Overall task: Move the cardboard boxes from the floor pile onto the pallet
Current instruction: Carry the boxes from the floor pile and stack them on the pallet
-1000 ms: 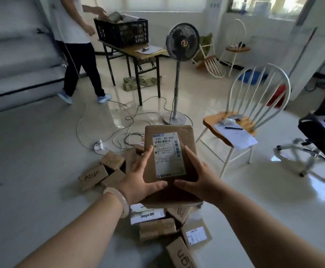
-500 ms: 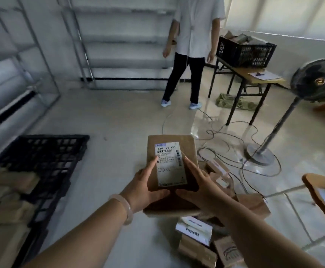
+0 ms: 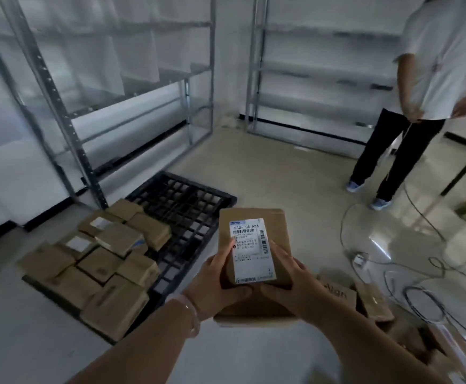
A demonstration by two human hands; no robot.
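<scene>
A brown cardboard box (image 3: 254, 217) with a white shipping label is held at chest height in front of me, stacked on a second box (image 3: 251, 314) underneath. My left hand (image 3: 218, 284) grips the stack's left side, thumb across the near edge. My right hand (image 3: 290, 284) grips the right side. The black plastic grid pallet (image 3: 184, 206) lies on the floor to the left front, its near-left half covered with several cardboard boxes (image 3: 101, 261). The floor pile (image 3: 365, 303) of boxes lies at my lower right, partly hidden by my right arm.
Metal shelving (image 3: 68, 112) stands behind the pallet and along the back wall. A person (image 3: 409, 112) in a white shirt and dark trousers stands at the right. Cables (image 3: 409, 275) and a power strip lie on the floor to the right.
My view has swung left from the floor pile towards the pallet. The held boxes stay in both hands, and the pallet with its stacked boxes has come fully into view.
</scene>
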